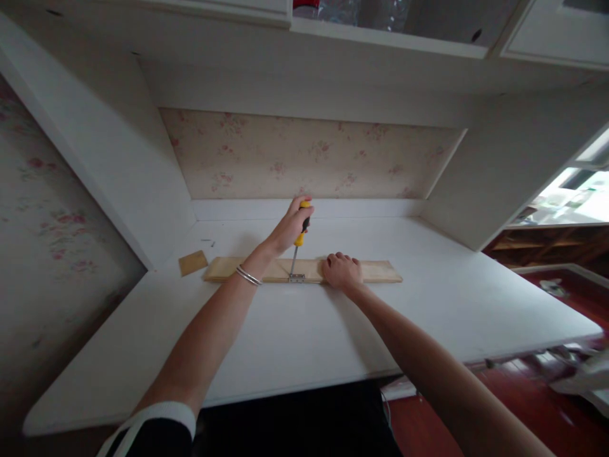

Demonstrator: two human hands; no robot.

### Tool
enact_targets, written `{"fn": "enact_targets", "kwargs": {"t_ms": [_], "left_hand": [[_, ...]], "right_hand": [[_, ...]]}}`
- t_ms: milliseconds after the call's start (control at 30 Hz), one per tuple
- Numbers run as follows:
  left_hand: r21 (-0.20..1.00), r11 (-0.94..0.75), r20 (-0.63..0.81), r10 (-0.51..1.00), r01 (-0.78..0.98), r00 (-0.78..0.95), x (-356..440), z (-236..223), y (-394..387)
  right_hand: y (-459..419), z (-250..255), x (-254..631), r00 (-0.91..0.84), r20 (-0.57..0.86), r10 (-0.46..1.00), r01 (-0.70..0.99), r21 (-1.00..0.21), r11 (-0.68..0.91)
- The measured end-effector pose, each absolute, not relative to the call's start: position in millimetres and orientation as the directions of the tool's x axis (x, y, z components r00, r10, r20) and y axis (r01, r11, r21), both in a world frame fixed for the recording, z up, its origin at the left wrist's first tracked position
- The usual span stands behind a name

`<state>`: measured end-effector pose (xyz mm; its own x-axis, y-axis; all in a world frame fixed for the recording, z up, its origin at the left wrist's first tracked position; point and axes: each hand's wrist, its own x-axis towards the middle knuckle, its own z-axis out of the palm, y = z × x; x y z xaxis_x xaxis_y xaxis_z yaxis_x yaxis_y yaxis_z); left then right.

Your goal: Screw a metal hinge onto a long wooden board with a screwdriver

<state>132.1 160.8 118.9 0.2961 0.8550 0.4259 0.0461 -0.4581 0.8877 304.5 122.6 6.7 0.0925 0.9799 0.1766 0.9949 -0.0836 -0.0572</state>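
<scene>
My left hand (291,226) is wrapped round the yellow and black handle of a screwdriver (299,239), which stands nearly upright. The tip of its shaft meets a small metal hinge (297,277) at the near edge of a long, pale wooden board (378,271). To the right of the hinge, my right hand (342,271) presses down on the board with its fingers curled over the top. Whatever the right fingers may hold besides the board is hidden. The board lies flat across the white desktop.
A small brown rectangular piece (193,263) lies left of the board, with a few tiny screws (209,242) behind it. White side panels and an overhead cabinet (390,41) enclose the desk (457,298). Floral wallpaper (304,155) covers the back. A window is at the right.
</scene>
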Motion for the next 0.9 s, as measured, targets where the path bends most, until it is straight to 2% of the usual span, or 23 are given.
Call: {"fn": "enact_targets", "kwargs": {"t_ms": [67, 133, 200, 267, 333, 500, 633, 767, 867, 900], "left_hand": [[0.854, -0.503, 0.388, 0.786, 0.134, 0.481, 118, 133, 165], [0.718, -0.629, 0.404, 0.725, 0.299, 0.558, 103, 151, 170], [0.556, -0.701, 0.352, 0.686, 0.448, 0.636, 91, 171, 175], [0.435, -0.696, 0.258, 0.704, 0.572, 0.661, 85, 189, 178], [0.383, -0.664, 0.152, 0.732, 0.643, 0.665, 87, 203, 180], [0.355, -0.651, -0.117, 0.681, 0.671, 0.723, 104, 220, 184], [0.415, -0.583, -0.060, 0.749, 0.699, 0.660, 115, 225, 192], [0.318, -0.572, -0.065, 0.782, 0.756, 0.619, 123, 221, 196], [0.440, -0.530, 0.042, 0.819, 0.725, 0.572, 126, 219, 191], [0.474, -0.504, 0.037, 0.831, 0.722, 0.555, 127, 220, 189]], "right_hand": [[122, 7, 305, 0.088, 0.171, 0.981, 0.995, -0.059, -0.079], [121, 7, 306, 0.081, 0.162, 0.984, 0.996, -0.062, -0.071], [121, 7, 307, 0.074, 0.150, 0.986, 0.996, -0.065, -0.064], [121, 7, 307, 0.068, 0.142, 0.988, 0.996, -0.070, -0.058], [121, 8, 307, 0.067, 0.138, 0.988, 0.996, -0.074, -0.058], [118, 8, 308, 0.068, 0.148, 0.987, 0.996, -0.074, -0.058], [118, 6, 310, 0.058, 0.156, 0.986, 0.996, -0.078, -0.046], [119, 5, 312, 0.052, 0.156, 0.986, 0.996, -0.086, -0.039], [119, 6, 312, 0.051, 0.167, 0.985, 0.995, -0.090, -0.036], [119, 6, 312, 0.050, 0.169, 0.984, 0.995, -0.091, -0.035]]}}
